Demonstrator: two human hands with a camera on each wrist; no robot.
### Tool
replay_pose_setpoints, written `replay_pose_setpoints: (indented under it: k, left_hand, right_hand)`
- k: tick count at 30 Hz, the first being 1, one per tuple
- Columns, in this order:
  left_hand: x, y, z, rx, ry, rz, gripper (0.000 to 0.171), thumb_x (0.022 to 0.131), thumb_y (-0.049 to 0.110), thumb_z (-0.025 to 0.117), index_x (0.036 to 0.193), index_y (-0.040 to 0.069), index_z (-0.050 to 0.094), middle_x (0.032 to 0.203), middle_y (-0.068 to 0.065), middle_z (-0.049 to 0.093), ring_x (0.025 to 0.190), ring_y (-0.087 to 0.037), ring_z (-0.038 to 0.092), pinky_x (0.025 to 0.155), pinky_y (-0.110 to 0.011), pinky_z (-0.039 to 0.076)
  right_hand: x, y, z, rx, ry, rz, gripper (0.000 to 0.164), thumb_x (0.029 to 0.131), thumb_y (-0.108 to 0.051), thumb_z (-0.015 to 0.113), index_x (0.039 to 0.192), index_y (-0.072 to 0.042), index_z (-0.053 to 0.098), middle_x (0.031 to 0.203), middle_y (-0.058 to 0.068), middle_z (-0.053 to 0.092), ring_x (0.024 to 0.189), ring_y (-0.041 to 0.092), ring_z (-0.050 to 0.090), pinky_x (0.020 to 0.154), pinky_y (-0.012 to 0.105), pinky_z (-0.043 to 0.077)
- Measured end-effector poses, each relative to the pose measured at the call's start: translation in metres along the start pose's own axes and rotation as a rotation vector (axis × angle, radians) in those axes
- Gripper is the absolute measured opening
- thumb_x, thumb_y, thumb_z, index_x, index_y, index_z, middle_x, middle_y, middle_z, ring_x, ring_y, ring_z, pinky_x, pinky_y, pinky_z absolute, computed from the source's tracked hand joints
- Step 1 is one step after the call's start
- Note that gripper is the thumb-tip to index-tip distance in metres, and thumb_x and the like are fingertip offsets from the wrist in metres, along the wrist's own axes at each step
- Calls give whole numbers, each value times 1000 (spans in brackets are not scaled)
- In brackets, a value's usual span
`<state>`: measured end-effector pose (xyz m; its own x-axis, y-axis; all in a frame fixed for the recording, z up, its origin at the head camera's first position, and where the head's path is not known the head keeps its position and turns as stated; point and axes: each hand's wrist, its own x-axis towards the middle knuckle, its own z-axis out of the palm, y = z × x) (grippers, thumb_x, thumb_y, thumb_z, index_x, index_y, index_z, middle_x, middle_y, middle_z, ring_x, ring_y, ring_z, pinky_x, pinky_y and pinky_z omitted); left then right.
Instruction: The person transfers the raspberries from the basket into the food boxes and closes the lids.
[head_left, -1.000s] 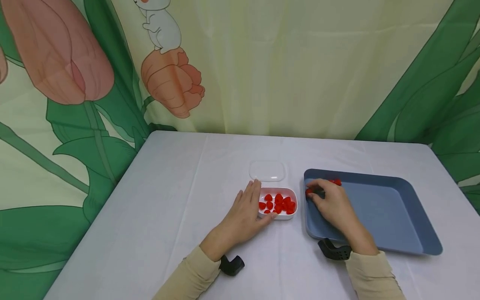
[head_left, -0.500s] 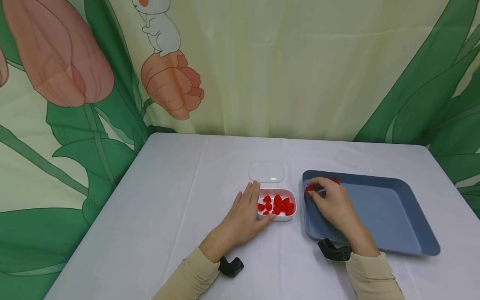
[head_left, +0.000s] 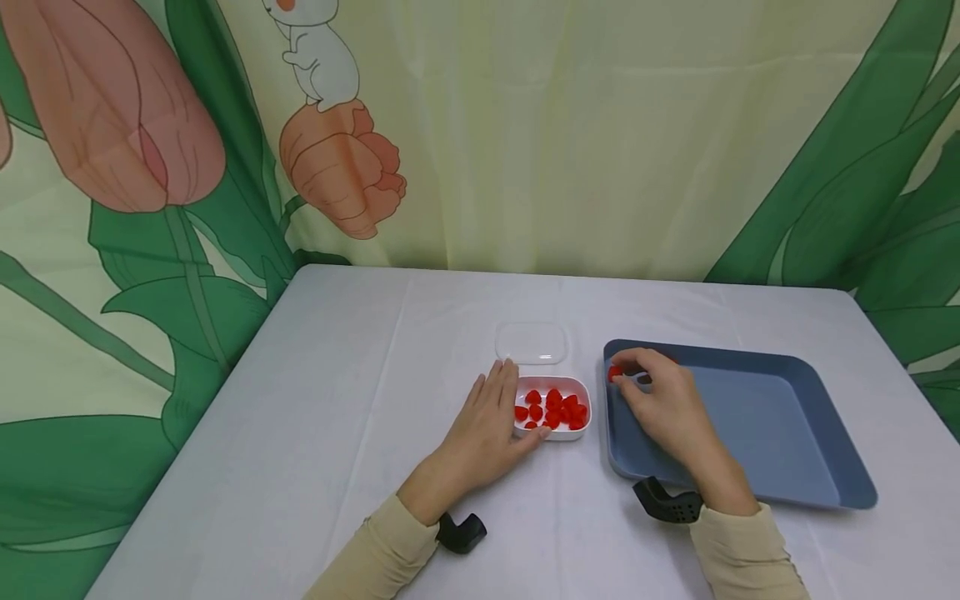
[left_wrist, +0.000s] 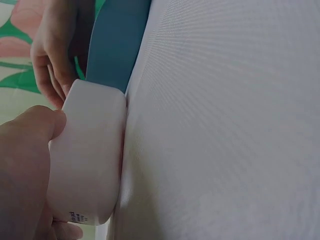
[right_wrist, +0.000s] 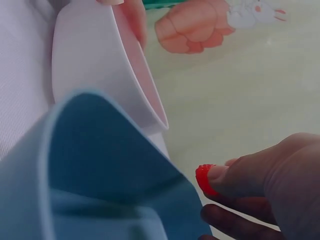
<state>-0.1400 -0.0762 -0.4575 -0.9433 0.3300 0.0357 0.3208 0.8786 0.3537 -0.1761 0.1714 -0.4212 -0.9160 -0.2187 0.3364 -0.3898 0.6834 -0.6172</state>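
Note:
My left hand (head_left: 476, 437) lies along the left end of a small white box (head_left: 581, 432), fingers straight, thumb over its near rim. Inside are several red, bumpy raspberries (head_left: 553, 398), some heaped at the right. Thumb and fingertips of my right hand (head_left: 666, 408) pinch one raspberry (right_wrist: 204, 179) above the left rim of a blue-grey tray (head_left: 765, 425). Most of the tray's back left corner is hidden behind that hand. In the left wrist view the box wall (left_wrist: 92, 150) stands upright on the cloth, with my thumb at its top edge.
A clear plastic lid (head_left: 531, 343) lies on the white-clothed table (head_left: 337, 392) just behind the box. The tray stands a short gap to the right of the box. A printed curtain (head_left: 570, 167) hangs behind the table's back edge.
My right hand has risen slightly with the raspberry in its fingertips. Red pieces seen behind that hand before are now almost wholly covered. The left hand and box keep their place.

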Motion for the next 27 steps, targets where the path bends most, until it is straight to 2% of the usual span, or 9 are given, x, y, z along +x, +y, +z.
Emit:
replay_pose_setpoints:
  k: [13,20,27]
  left_hand:
    - [-2,-1,1,38,20,11,93,93,57,55,157,2,16,166,-14,18,155,-29,14,125,-47,17]
    - [-2,0,1,54,20,11,93,92,57,56,157,2,17,165,-14,20,155,-30,14,125,-51,16]
    - [-2,1,-1,5,13,-8,95,92,58,56,158,3,15,166,-12,19,155,-29,13,122,-59,19]
  right_hand:
    - [-1,-11,4,-5,16,-36,27,86,2,70,112,-4,68,104,12,71,95,28,66,82,53,58]
    - [-4,-18,12,-6,-23,-44,31,84,-1,74,115,-5,67,105,10,71,97,27,66,82,50,59]
    - [-3,-26,21,-2,-66,-87,31,84,-2,75,114,-5,68,107,10,70,97,26,66,80,46,60]
